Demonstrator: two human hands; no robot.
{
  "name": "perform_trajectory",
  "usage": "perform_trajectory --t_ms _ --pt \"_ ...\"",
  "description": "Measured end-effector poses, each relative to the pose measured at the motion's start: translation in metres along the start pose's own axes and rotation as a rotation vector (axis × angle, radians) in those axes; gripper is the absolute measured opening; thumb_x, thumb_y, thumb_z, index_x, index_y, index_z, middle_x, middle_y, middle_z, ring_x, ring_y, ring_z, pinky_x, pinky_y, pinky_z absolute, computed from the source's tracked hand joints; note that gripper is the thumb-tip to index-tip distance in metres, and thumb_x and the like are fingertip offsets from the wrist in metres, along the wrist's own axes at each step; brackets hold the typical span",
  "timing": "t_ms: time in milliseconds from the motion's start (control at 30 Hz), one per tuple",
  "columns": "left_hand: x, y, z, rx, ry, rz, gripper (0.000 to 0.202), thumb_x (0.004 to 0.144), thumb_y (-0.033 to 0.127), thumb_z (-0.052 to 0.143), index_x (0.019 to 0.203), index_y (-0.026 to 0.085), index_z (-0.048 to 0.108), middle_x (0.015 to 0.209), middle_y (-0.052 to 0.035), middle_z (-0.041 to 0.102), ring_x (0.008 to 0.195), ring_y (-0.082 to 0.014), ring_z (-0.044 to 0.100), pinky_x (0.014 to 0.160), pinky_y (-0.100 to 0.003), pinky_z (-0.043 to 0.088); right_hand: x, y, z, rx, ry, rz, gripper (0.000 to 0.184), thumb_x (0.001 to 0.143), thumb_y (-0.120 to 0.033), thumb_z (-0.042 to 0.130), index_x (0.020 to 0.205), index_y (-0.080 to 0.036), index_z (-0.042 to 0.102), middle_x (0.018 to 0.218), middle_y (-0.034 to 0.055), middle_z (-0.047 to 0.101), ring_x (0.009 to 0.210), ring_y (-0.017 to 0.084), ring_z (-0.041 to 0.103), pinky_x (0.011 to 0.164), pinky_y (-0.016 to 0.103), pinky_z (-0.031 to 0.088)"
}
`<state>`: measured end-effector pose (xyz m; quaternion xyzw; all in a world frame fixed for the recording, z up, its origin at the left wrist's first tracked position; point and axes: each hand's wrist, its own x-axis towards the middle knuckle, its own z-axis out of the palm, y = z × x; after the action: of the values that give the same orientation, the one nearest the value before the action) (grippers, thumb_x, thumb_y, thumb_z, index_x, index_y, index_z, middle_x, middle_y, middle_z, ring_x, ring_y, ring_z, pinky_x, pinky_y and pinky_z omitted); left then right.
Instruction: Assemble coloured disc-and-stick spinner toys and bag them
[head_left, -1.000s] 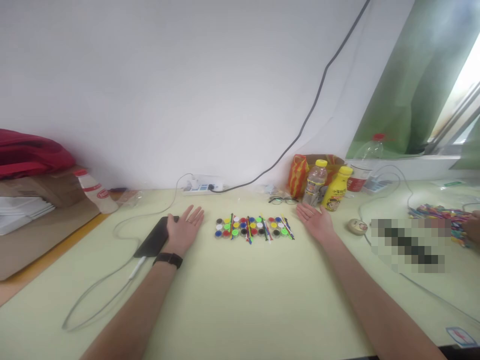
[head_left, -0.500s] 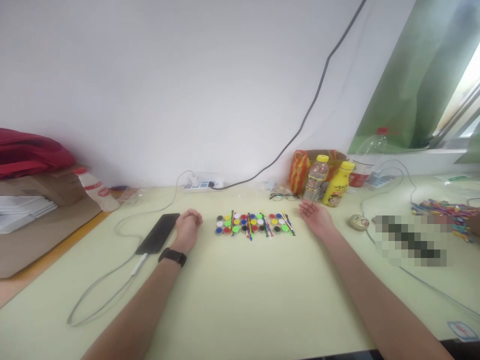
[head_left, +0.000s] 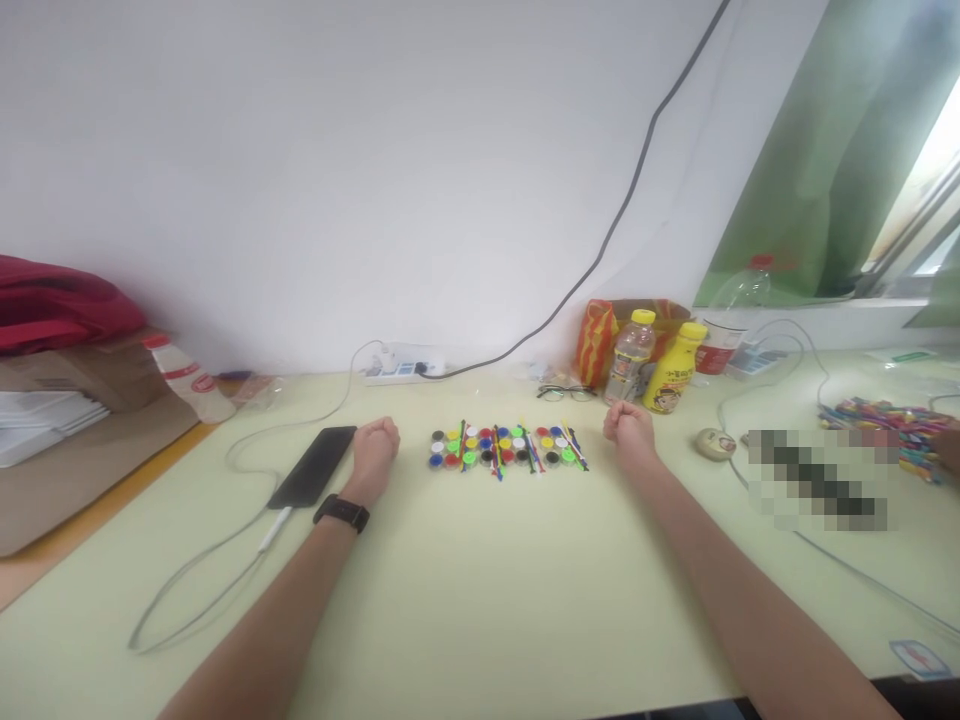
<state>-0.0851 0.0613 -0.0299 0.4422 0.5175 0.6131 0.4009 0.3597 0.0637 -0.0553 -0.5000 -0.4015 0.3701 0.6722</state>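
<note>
Head view: rows of caps and sticks (head_left: 508, 449) are laid out, untouched; left grip (head_left: 375, 443) at 9 o'clock and right grip (head_left: 626, 425) at 3 o'clock are clenched, nothing visibly held.

We take the white power strip (head_left: 405, 366) at the foot of the wall as landmark. From it a dark cable (head_left: 600, 260) climbs the wall to the right, and a white cable (head_left: 247, 440) loops left over the pale green table (head_left: 480, 580). To its right we see glasses (head_left: 562, 393), then an orange bag (head_left: 595, 342), a clear bottle (head_left: 628, 362) and a yellow bottle (head_left: 673, 378). To its left a white bottle (head_left: 187, 378) lies beside a cardboard box (head_left: 90, 375).
</note>
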Motion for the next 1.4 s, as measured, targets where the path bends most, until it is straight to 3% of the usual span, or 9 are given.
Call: perform_trajectory --t_ms 167,300,400,633,800,900,1000,1200,1400 --pt "-0.002 -0.001 0.003 0.111 -0.006 0.094 0.008 0.065 0.019 0.054 0.072 0.020 0.059 0.062 0.0008 0.050 0.057 -0.0136 0.044 0.052 -0.025 0.029 -0.004 0.000 0.000 -0.171 -0.061 -0.054 0.009 0.053 -0.024 0.046 0.060 -0.022 0.051 0.053 -0.0015 0.050 0.050 0.013 0.042 0.050 0.027 0.032" --pt "-0.003 -0.003 0.009 0.207 -0.024 0.126 0.033 0.093 0.044 0.051 0.114 0.021 0.063 0.098 -0.0072 0.068 0.083 -0.0190 0.060 0.067 -0.028 0.046 -0.006 0.003 0.003 -0.310 -0.138 -0.071 0.016 0.066 -0.028 0.053 0.076 -0.021 0.063 0.073 0.0033 0.065 0.070 0.019 0.060 0.066 0.031 0.047" --pt "-0.005 -0.002 0.011 0.278 -0.066 0.152 0.049 0.099 0.060 0.041 0.125 0.022 0.059 0.107 -0.0103 0.069 0.090 -0.0213 0.061 0.075 -0.032 0.049 -0.007 0.003 0.004 -0.404 -0.197 -0.079 0.022 0.080 -0.040 0.057 0.087 -0.021 0.065 0.084 0.0051 0.069 0.083 0.023 0.065 0.077 0.035 0.050" --pt "-0.005 -0.002 0.009 0.378 -0.166 0.182 0.038 0.099 0.050 0.040 0.116 0.021 0.060 0.111 -0.0098 0.072 0.094 -0.0222 0.063 0.080 -0.034 0.049 -0.012 -0.014 -0.004 -0.551 -0.361 -0.115 0.044 0.095 -0.062 0.051 0.084 -0.021 0.064 0.087 0.0051 0.070 0.088 0.023 0.064 0.081 0.034 0.048" --pt "0.001 -0.010 0.007 0.447 -0.100 0.162 0.031 0.091 0.041 0.053 0.112 0.020 0.064 0.110 -0.0095 0.072 0.101 -0.0249 0.066 0.090 -0.037 0.050 -0.011 -0.025 -0.016 -0.666 -0.594 -0.206 0.042 0.084 -0.062 0.067 0.086 -0.021 0.061 0.082 0.0032 0.066 0.076 0.020 0.058 0.072 0.031 0.047" --pt "0.003 -0.014 0.006 0.482 -0.110 0.170 0.030 0.087 0.039 0.061 0.109 0.021 0.069 0.112 -0.0085 0.073 0.105 -0.0263 0.066 0.096 -0.040 0.049 -0.008 -0.027 -0.021 -0.669 -0.679 -0.224 0.040 0.093 -0.059 0.051 0.083 -0.021 0.058 0.082 0.0034 0.064 0.076 0.019 0.057 0.072 0.031 0.047" --pt "0.003 -0.015 0.005 0.506 -0.129 0.186 0.030 0.086 0.042 0.064 0.107 0.022 0.071 0.112 -0.0078 0.074 0.105 -0.0267 0.067 0.098 -0.041 0.049 -0.007 -0.028 -0.022 -0.695 -0.676 -0.208 0.041 0.099 -0.051 0.034 0.078 -0.021 0.054 0.079 0.0030 0.062 0.074 0.018 0.056 0.071 0.031 0.046" --pt "0.001 -0.013 0.006 0.542 -0.151 0.200 0.027 0.086 0.042 0.063 0.101 0.022 0.072 0.110 -0.0066 0.075 0.102 -0.0264 0.068 0.097 -0.040 0.050 -0.016 -0.031 -0.012 -0.835 -0.682 -0.146 0.033 0.086 -0.049 0.061 0.070 -0.021 0.057 0.069 0.0008 0.061 0.065 0.017 0.051 0.061 0.028 0.039" --pt "0.000 -0.010 0.007 0.581 -0.186 0.192 0.024 0.086 0.042 0.064 0.096 0.022 0.074 0.102 -0.0053 0.077 0.097 -0.0263 0.069 0.093 -0.039 0.051 -0.023 -0.040 -0.006 -0.926 -0.728 -0.074 0.032 0.082 -0.047 0.066 0.068 -0.019 0.061 0.069 0.0021 0.065 0.065 0.016 0.053 0.060 0.027 0.038"
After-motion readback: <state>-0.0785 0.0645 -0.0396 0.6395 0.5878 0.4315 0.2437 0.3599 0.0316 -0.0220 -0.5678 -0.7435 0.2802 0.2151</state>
